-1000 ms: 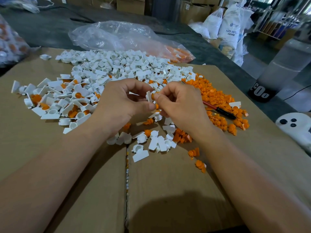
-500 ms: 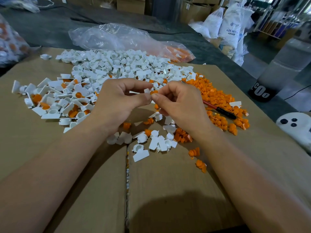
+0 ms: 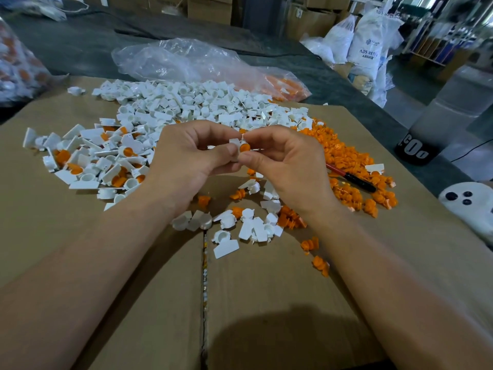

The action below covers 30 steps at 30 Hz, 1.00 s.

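Flattened cardboard (image 3: 280, 303) carries white caps (image 3: 186, 102), orange plugs (image 3: 349, 158).

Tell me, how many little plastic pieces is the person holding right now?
2: a white piece pinched by the left hand, and an orange piece pressed against it by the right hand. More may be hidden inside the palms.

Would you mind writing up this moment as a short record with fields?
Surface: cardboard
Left hand: pinches a white piece
Right hand: pinches an orange plug, pressed against the white piece
White pile: far side, left and centre
Orange pile: right of the hands
Pen: lies at the orange pile
Plastic bag: behind the white pile
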### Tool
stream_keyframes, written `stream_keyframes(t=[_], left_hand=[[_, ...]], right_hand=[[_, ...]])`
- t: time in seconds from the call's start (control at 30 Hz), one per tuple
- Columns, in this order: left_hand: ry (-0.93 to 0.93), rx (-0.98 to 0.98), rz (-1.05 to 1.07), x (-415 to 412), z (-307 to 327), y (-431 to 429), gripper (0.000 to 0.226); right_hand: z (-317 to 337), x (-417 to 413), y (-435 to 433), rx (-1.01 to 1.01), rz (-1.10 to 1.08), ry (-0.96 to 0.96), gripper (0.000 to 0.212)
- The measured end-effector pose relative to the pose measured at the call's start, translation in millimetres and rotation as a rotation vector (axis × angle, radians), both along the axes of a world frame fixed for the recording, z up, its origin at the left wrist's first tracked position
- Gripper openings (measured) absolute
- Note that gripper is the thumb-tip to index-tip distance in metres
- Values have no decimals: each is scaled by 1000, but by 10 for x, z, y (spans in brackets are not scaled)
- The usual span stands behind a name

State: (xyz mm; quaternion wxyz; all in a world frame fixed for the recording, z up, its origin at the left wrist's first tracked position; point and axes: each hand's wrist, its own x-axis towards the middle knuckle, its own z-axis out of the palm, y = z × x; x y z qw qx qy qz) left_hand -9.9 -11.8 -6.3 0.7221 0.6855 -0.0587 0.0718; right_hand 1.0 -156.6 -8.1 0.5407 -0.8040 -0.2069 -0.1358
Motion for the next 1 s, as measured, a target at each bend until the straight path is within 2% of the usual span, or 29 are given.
stream_keyframes(t=[0.27, 0.43, 0.57, 0.73, 0.87, 1.0], left_hand=[[-25, 61, -9, -2, 2, 5, 18], [72, -37, -30, 34, -7, 36, 23], [64, -62, -37, 18, 21, 38, 11], [114, -99, -58, 21, 48, 50, 28], [149, -131, -80, 17, 55, 53, 23], [141, -91, -62, 8, 51, 43, 18]], right_hand=[[10, 7, -35, 29, 60, 25, 24], [-14, 15, -18, 41, 72, 10, 23], [-31, 3, 6, 62, 99, -37, 28], [-68, 18, 1, 54, 88, -59, 38], [-67, 18, -12, 62, 85, -20, 31], [-65, 16, -26, 66, 68, -14, 34]])
